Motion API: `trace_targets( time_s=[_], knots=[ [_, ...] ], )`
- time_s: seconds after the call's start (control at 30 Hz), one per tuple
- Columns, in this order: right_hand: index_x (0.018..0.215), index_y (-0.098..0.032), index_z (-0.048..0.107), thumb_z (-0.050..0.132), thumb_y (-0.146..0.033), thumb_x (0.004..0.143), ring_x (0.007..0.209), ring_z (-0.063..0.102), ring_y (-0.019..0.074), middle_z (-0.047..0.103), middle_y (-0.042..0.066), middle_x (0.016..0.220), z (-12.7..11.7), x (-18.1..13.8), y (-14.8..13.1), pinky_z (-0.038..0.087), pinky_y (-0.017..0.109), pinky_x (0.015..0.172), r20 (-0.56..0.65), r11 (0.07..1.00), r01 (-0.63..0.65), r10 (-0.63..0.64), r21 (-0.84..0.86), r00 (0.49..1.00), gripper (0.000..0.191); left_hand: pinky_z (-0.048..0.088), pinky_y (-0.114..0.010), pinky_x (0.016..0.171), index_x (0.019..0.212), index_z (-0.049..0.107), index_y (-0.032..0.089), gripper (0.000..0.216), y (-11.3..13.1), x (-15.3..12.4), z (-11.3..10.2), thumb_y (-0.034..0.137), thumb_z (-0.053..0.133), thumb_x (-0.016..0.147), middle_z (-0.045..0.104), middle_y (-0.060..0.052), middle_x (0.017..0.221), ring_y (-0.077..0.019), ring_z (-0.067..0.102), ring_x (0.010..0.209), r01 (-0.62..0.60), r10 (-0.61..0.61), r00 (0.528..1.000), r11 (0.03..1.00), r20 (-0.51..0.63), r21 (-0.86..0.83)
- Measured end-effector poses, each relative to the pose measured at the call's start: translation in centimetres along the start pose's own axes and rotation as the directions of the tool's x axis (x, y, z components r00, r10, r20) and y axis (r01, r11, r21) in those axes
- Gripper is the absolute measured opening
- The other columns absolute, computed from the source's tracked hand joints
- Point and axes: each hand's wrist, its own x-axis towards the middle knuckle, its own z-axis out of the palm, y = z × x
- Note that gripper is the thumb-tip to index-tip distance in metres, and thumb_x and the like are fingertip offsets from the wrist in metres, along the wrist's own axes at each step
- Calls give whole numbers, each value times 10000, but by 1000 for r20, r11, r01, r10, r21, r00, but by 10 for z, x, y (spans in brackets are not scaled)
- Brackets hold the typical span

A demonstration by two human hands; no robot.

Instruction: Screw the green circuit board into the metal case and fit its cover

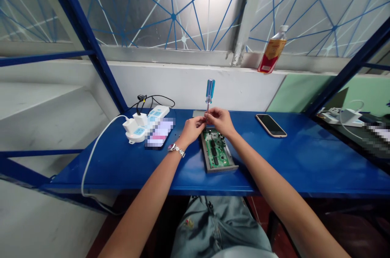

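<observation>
A screwdriver (pixel 210 90) with a clear blue handle stands upright, handle up, above the far end of an opened electronics case. My right hand (pixel 224 122) is closed, its thumb and fingers pinching the screwdriver's thin shaft. My left hand (pixel 193 129) is also closed, its fingertips pressed together beside the lower shaft; whatever they hold is hidden. The screwdriver's tip is covered by my fingers. Under my hands lies the grey metal case (pixel 208 165), with a green circuit board (pixel 219 151) exposed inside it. A bracelet watch (pixel 176 149) is on my left wrist.
On the left lie a white power strip (pixel 158 111) with plugs and cables and a phone (pixel 160 133) with a lit screen. A dark-screened phone (pixel 271 125) lies at right. Behind the case is a flat grey plate (pixel 199 113). A drink bottle (pixel 272 50) stands on the sill.
</observation>
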Motion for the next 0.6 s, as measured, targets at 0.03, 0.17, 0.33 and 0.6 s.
trace_targets(
  time_s=[0.03, 0.17, 0.33, 0.6],
  knots=[
    [844, -196, 702, 689, -445, 815, 637, 693, 187, 717, 23, 687, 0, 0, 1, 573, 312, 653, 3, 1000, -1, 1, -4, 1000, 252, 612, -346, 905, 998, 748, 132, 172, 0, 0, 0, 175, 649, 864, 805, -112, 1008, -230, 777, 921, 0, 0, 1000, 1000, 8, 2],
    [948, -198, 707, 709, -437, 804, 669, 705, 186, 746, 30, 798, 2, 0, 0, 569, 304, 648, -18, 1000, 13, -14, -21, 1000, 278, 615, -345, 885, 971, 753, 141, 149, 2, -1, 0, 180, 651, 871, 807, -102, 995, -239, 775, 926, -13, 13, 1000, 1000, -9, 27],
    [786, -213, 617, 770, -465, 755, 618, 656, 176, 694, 17, 706, 2, -1, -5, 564, 309, 627, -80, 1000, -1, 2, 20, 997, 296, 616, -328, 835, 976, 740, 144, 153, 2, -3, 0, 246, 669, 887, 806, -96, 968, -235, 774, 898, -15, 16, 999, 999, -42, 30],
    [861, -190, 687, 693, -438, 819, 652, 665, 181, 688, 24, 726, 3, -2, -3, 587, 316, 630, -18, 998, 16, -15, 55, 1000, 252, 606, -345, 889, 997, 769, 144, 182, 2, 0, -1, 163, 642, 867, 811, -100, 1009, -233, 771, 918, -37, 35, 999, 994, 16, 105]
  ],
)
